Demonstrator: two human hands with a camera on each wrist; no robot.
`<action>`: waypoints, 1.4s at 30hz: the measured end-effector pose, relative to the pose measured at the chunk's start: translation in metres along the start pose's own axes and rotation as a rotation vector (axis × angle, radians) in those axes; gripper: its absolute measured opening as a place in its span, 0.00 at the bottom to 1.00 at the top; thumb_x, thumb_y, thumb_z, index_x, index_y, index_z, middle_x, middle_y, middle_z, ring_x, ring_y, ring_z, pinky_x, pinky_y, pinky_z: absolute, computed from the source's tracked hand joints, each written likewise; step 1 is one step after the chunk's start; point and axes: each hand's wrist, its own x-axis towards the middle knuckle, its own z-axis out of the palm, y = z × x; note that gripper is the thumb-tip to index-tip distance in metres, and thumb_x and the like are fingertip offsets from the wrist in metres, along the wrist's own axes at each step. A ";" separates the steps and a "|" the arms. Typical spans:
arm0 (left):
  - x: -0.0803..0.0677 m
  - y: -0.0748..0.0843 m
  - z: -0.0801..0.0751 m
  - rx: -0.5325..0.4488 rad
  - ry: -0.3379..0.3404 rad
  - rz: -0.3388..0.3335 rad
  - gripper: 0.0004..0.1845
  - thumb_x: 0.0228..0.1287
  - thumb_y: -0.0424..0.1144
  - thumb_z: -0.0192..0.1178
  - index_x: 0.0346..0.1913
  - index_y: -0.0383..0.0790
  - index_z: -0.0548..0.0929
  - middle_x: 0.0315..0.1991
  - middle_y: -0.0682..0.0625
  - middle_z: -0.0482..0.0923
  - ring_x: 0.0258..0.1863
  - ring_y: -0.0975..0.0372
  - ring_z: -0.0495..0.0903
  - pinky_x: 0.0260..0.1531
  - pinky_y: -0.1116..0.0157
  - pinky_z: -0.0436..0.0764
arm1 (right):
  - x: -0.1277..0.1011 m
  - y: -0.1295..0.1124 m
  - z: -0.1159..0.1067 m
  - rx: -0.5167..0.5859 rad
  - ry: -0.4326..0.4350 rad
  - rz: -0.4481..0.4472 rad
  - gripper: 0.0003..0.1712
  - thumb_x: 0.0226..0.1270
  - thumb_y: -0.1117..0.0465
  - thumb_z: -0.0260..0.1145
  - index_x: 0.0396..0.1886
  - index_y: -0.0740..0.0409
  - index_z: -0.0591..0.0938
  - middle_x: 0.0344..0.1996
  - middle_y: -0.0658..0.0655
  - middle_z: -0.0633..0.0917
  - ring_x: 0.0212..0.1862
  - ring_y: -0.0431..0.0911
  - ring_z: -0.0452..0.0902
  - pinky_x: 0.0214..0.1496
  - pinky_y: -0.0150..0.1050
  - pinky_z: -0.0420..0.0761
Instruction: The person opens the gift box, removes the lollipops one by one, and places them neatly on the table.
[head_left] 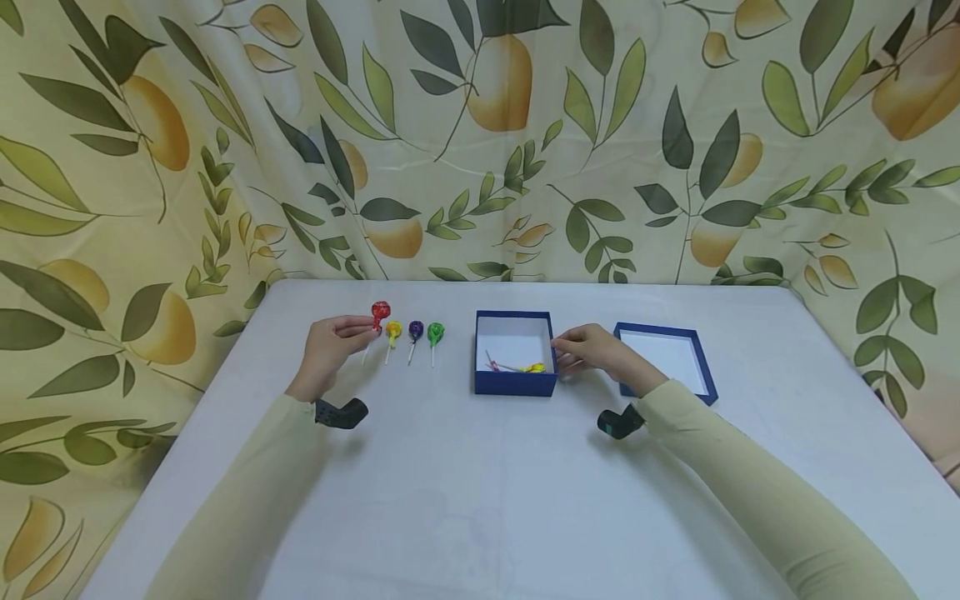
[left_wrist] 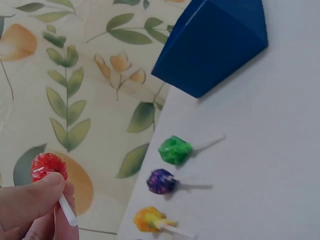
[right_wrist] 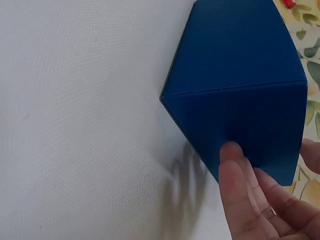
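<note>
The left hand (head_left: 330, 348) pinches the white stick of a red lollipop (head_left: 380, 313) between thumb and forefinger; the left wrist view shows the thumb pressed on the stick just under the wrapped head, which is lifted clear of the white table (head_left: 480, 500). The right hand (head_left: 592, 350) rests against the right wall of the open blue box (head_left: 516, 382), fingers straight and touching the outer face rather than wrapped round it, which steadies the box.

The step in hand looks like carrying the red lollipop across into the box. To do it well, the pinch should stay close to the head so that the stick does not swing, and the hand should travel above the row still lying on the table: a yellow lollipop (head_left: 393, 332), a purple lollipop (head_left: 416, 331) and a green lollipop (head_left: 435, 334), side by side with sticks pointing toward the person. Passing too low risks knocking them out of line.

The box sits just right of that row, and at least two sweets already lie at its near right corner, a yellow one (head_left: 534, 367) among them, so the bare white floor toward the back is the easier landing place. The right hand should keep light contact while the sweet goes in. The box lid (head_left: 667, 358) lies upturned just right of the right hand.
</note>
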 end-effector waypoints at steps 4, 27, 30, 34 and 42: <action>-0.005 -0.011 -0.004 -0.013 0.014 -0.047 0.21 0.62 0.39 0.61 0.57 0.34 0.77 0.53 0.40 0.79 0.49 0.59 0.81 0.56 0.59 0.77 | -0.001 0.000 0.000 -0.006 0.000 0.000 0.26 0.74 0.55 0.51 0.60 0.72 0.70 0.54 0.71 0.77 0.44 0.47 0.82 0.50 0.40 0.83; -0.020 -0.065 -0.018 0.090 0.036 -0.173 0.20 0.63 0.38 0.61 0.57 0.35 0.77 0.53 0.40 0.80 0.41 0.68 0.82 0.46 0.68 0.81 | 0.000 -0.003 0.001 0.000 0.002 0.027 0.27 0.73 0.55 0.52 0.61 0.73 0.69 0.54 0.71 0.77 0.44 0.47 0.82 0.51 0.40 0.82; -0.021 -0.069 -0.019 0.096 0.039 -0.168 0.20 0.63 0.38 0.61 0.56 0.34 0.77 0.52 0.40 0.81 0.40 0.70 0.82 0.46 0.68 0.81 | 0.000 -0.002 0.001 0.002 -0.002 0.022 0.27 0.73 0.55 0.52 0.61 0.73 0.69 0.54 0.71 0.77 0.45 0.48 0.82 0.51 0.41 0.82; -0.021 -0.073 -0.020 0.098 0.038 -0.167 0.20 0.62 0.38 0.62 0.56 0.33 0.77 0.50 0.42 0.82 0.38 0.71 0.81 0.44 0.71 0.81 | -0.001 -0.002 0.001 -0.001 -0.013 -0.001 0.27 0.74 0.55 0.51 0.61 0.74 0.69 0.54 0.72 0.76 0.46 0.50 0.82 0.51 0.41 0.82; -0.024 -0.079 -0.021 0.162 0.038 -0.147 0.19 0.61 0.37 0.63 0.54 0.32 0.79 0.46 0.43 0.84 0.36 0.71 0.80 0.37 0.75 0.77 | 0.000 -0.002 0.002 0.000 -0.017 -0.010 0.27 0.74 0.55 0.51 0.60 0.73 0.70 0.54 0.71 0.77 0.46 0.49 0.82 0.51 0.41 0.82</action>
